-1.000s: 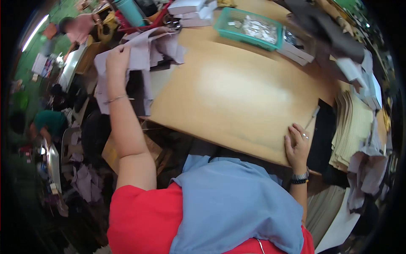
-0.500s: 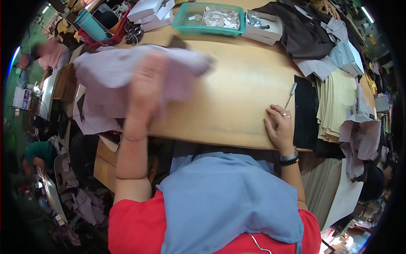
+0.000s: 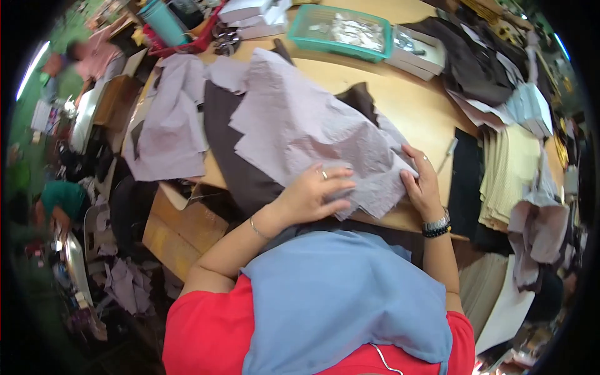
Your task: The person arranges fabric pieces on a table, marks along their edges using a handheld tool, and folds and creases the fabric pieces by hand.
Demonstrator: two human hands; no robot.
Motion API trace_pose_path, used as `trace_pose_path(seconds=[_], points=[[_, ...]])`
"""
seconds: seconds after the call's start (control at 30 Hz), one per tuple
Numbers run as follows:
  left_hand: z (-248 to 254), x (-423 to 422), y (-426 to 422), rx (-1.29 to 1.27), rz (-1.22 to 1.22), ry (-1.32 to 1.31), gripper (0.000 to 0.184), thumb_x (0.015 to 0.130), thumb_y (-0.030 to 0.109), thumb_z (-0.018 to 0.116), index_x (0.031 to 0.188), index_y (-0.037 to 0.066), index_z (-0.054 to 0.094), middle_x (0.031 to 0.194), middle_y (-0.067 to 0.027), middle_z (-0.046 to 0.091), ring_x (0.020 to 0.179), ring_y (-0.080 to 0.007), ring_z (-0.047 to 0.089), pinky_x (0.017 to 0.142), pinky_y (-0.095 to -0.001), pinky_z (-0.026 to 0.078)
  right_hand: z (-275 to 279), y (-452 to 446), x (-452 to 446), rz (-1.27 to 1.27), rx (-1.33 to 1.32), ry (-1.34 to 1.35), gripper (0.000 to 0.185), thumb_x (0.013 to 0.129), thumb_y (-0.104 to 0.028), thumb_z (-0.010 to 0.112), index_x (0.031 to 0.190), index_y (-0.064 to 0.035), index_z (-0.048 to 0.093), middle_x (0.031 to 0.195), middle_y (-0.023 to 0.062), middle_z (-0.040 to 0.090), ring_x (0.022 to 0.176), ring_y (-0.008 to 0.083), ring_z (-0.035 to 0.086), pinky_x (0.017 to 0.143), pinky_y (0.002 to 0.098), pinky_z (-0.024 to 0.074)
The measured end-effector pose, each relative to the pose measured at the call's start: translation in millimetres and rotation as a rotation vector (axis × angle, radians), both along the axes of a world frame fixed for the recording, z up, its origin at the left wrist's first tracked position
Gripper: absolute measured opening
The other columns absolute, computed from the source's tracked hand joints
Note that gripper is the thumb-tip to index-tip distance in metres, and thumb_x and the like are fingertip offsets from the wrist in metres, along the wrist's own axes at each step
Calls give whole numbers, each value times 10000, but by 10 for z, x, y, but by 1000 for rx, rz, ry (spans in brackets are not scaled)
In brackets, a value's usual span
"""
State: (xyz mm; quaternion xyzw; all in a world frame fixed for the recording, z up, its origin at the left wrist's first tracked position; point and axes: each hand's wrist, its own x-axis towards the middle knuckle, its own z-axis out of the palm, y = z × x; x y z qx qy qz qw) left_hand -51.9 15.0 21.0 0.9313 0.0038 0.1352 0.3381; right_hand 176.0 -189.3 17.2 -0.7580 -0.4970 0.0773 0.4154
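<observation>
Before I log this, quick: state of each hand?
Left hand: open, laid over the mauve sheet.
Right hand: closed, holding that sheet's edge.

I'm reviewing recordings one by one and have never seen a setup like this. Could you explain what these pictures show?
There is no machine here: a person works with two bare hands. Every picture comes from one camera worn on the head, looking forward and down, so the near edge shows the person's own clothing.

On the table lies a crumpled lavender cloth, with dark brown material showing beneath it; whether they are joined, I cannot tell. The left hand rests on the cloth, fingers spread. The right hand holds its edge between thumb and fingers.

Farther back stands a teal basket of small white pieces. At the right are a black strip and a stack of pale yellow sheets.
</observation>
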Motion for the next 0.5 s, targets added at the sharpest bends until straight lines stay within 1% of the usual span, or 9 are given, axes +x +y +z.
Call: trace_pose_path(seconds=[0.03,0.07,0.13,0.2,0.27,0.37,0.43,0.47,0.5], points=[[77,-57,179,54,84,-100,528,860,388,717,1288,99,604,1348,-160,570,1366,-357,436,1106,-609,296,-19,42,-2,24,3,-86,465,878,-216,622,1282,9,574,1201,214,626,1070,365,590,955,416,447],[174,-123,378,111,164,-199,510,867,377,714,1281,99,609,1339,-164,578,1363,-354,440,1111,-610,291,-69,67,-10,19,16,-67,457,892,-224,610,1280,15,575,1197,208,632,1070,366,588,968,420,441],[472,-265,853,315,625,-212,601,875,424,695,1372,124,540,1455,-163,480,1416,-362,361,1122,-645,244,-114,68,-20,-9,21,-76,451,910,-230,593,1283,22,575,1204,200,631,1084,354,578,980,413,430],[361,-428,1378,552,1231,0,756,868,500,672,1478,139,412,1570,-190,306,1474,-368,239,1120,-683,197,-139,40,-44,-13,36,-28,452,922,-238,584,1288,27,573,1207,195,629,1099,344,570,987,406,421],[145,-779,1962,482,1480,286,838,872,498,653,1534,137,288,1610,-221,177,1501,-410,106,1082,-736,203,-140,57,-29,-5,51,4,453,931,-243,577,1292,30,571,1209,192,626,1112,336,564,992,398,415],[162,-1016,2151,441,1554,440,706,908,439,621,1479,102,379,1567,-240,285,1455,-461,220,1096,-663,280,-140,51,-44,-5,49,50,446,944,-246,566,1291,34,572,1205,196,626,1108,332,561,1000,403,402],[-99,-1278,2538,473,1469,307,602,938,395,580,1422,67,436,1484,-270,395,1379,-470,347,1083,-582,345,-150,63,-35,-2,55,28,441,948,-249,560,1285,36,575,1195,192,632,1103,330,563,1015,411,385],[-114,-1329,2596,484,1420,244,554,953,373,559,1394,50,465,1443,-285,450,1341,-475,410,1076,-541,377,-157,47,-32,-5,53,17,439,950,-251,557,1281,36,577,1190,190,635,1101,329,564,1023,416,376],[-139,-1370,2646,382,1464,171,521,964,354,540,1365,26,481,1395,-293,488,1297,-474,452,1064,-513,391,-162,35,-35,-7,52,30,436,950,-255,557,1276,33,581,1186,185,638,1099,327,567,1031,416,368]])
